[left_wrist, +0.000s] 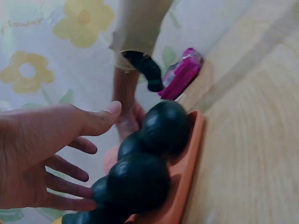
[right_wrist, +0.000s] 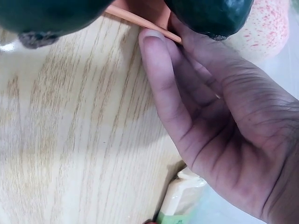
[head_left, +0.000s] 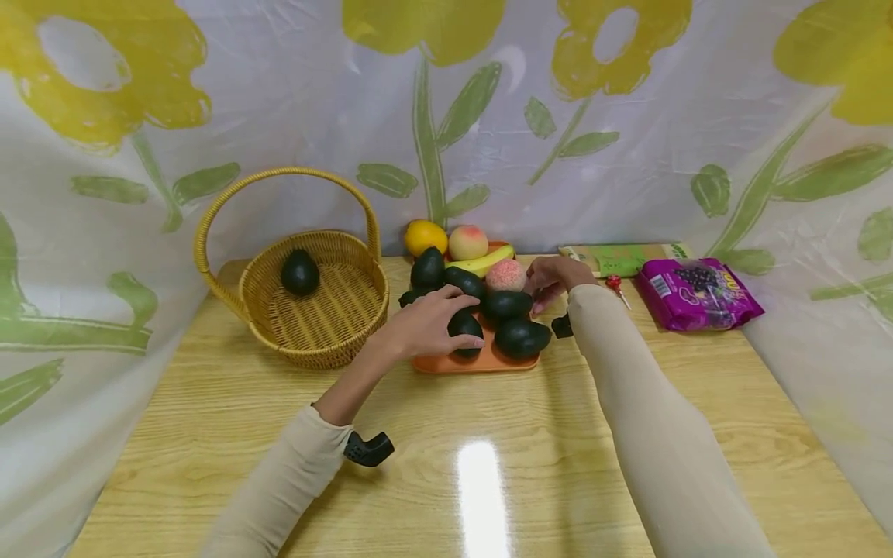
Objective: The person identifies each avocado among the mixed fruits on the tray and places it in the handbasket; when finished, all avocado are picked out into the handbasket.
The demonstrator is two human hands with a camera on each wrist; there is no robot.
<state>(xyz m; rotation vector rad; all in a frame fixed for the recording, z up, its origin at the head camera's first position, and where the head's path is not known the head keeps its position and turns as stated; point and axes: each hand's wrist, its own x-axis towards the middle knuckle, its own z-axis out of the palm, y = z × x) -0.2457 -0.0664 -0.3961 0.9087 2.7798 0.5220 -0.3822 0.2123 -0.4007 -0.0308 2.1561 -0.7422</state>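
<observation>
At 11 o'clock on the table (head_left: 405,511), see one avocado (head_left: 300,273) in the wicker basket (head_left: 328,306); at 12, more avocados (head_left: 523,339) on the orange tray (head_left: 481,365). Would call it early: one in, several left. Note left hand (head_left: 427,322) over these, fingers apart, gripping nothing; right hand (head_left: 554,279) at tray's 3 o'clock edge, apparently pinching the rim.

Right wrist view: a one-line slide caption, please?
Fingers grip an orange tray edge beside a dark green avocado.
</observation>
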